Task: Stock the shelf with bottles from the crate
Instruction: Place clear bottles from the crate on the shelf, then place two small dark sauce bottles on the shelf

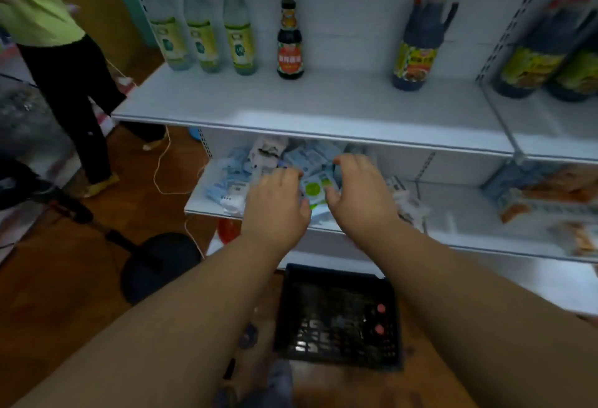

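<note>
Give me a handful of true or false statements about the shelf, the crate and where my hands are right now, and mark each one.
1. Three clear bottles with green labels stand at the left of the upper shelf. True.
2. The left hand holds a dark sauce bottle. False: both hands are down at the packets on the lower shelf, and the right hand holds no bottle either.
3. The black crate sits on the upper shelf. False: it is on the floor below the shelves.
4. A dark bottle with a red cap stands upright on the upper shelf. True.
</note>
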Available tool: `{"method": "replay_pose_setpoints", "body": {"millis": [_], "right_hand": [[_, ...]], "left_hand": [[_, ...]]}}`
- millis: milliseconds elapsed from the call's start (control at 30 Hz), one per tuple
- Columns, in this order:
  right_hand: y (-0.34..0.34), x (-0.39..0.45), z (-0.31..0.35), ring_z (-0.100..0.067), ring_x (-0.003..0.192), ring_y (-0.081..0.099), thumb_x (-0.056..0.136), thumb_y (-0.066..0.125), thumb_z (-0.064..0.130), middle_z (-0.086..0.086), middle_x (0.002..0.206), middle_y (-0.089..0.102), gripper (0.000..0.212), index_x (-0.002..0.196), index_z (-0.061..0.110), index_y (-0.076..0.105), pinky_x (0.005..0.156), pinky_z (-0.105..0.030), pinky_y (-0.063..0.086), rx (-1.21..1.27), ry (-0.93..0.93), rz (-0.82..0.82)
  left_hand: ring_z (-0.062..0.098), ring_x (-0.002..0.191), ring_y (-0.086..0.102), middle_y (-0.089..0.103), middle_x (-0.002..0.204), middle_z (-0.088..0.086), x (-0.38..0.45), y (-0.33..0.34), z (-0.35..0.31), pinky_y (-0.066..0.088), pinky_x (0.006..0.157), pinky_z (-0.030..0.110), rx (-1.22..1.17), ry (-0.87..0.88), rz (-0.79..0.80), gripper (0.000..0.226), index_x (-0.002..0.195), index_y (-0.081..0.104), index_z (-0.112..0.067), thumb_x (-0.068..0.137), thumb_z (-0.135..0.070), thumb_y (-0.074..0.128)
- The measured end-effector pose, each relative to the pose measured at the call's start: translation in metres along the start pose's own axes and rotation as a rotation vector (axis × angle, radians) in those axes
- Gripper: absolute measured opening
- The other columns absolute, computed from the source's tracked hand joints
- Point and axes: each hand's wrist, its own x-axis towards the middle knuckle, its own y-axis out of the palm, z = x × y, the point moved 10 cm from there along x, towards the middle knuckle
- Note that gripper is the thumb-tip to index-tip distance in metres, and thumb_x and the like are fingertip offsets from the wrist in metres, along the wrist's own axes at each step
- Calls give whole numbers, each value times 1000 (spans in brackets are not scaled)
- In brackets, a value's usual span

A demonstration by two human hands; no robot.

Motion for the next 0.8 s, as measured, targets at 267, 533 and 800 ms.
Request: {"method": "replay_pose_setpoints", "body": {"millis": [267, 533, 800], "right_hand": [[113, -76, -122, -28, 112, 51, 88, 61, 22, -9, 124, 51, 42, 128, 15, 50, 90, -42, 46, -14, 288, 149], [279, -165, -226, -32, 119, 47, 93, 58, 27, -10, 133, 44, 46, 134, 16, 42, 93, -43, 47, 32, 518, 430], [416, -239, -323, -32, 115, 49, 92, 60, 27, -8, 132, 42, 47, 134, 19, 40, 89, -47, 50, 91, 687, 593]], "left_hand": [[26, 111, 54, 60, 118, 7, -59, 164, 8, 46, 94, 39, -168, 29, 323, 41, 126, 56, -13, 87, -24, 61], [25, 107, 56, 59, 117, 6, -135, 330, 66, 52, 86, 42, -162, -78, 566, 42, 128, 50, -18, 88, -25, 60], [24, 105, 58, 59, 121, 5, -206, 483, 106, 55, 82, 42, -150, -167, 728, 39, 130, 49, -18, 92, -21, 58]]}}
